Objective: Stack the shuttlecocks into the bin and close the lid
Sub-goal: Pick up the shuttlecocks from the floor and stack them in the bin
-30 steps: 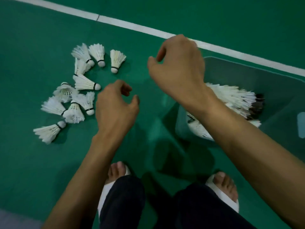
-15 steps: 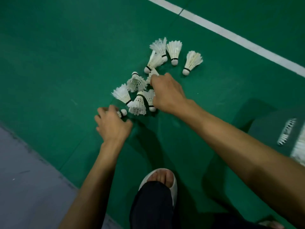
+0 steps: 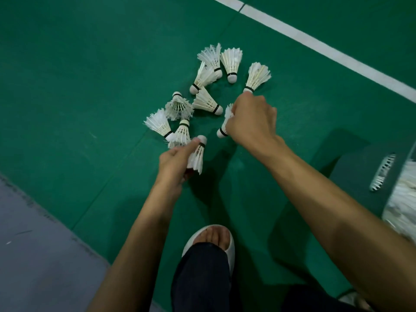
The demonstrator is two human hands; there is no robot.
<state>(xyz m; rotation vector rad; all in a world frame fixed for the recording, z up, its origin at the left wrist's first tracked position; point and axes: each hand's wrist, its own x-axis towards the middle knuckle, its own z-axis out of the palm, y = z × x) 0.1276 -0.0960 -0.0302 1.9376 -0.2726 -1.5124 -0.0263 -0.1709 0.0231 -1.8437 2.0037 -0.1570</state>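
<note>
Several white feather shuttlecocks (image 3: 206,101) lie scattered on the green court floor. My left hand (image 3: 173,164) grips one shuttlecock (image 3: 197,154), cork tip pointing up and away. My right hand (image 3: 251,121) is closed on another shuttlecock (image 3: 224,124), whose cork sticks out at the hand's left side. A fingertip of that hand touches the cork of a further shuttlecock (image 3: 257,76). The dark grey bin (image 3: 360,167) sits at the right edge, with white feathers (image 3: 403,194) showing inside it. No lid can be made out.
A white court line (image 3: 315,45) runs diagonally across the top right. Grey flooring (image 3: 33,255) borders the green mat at lower left. My foot in a white sandal (image 3: 213,239) and my dark trouser leg stand at bottom centre.
Both hands went from hovering near the bin to the pile. Each has closed on a shuttlecock and lifted it slightly. The view has swung left, pushing the bin to the right edge.
</note>
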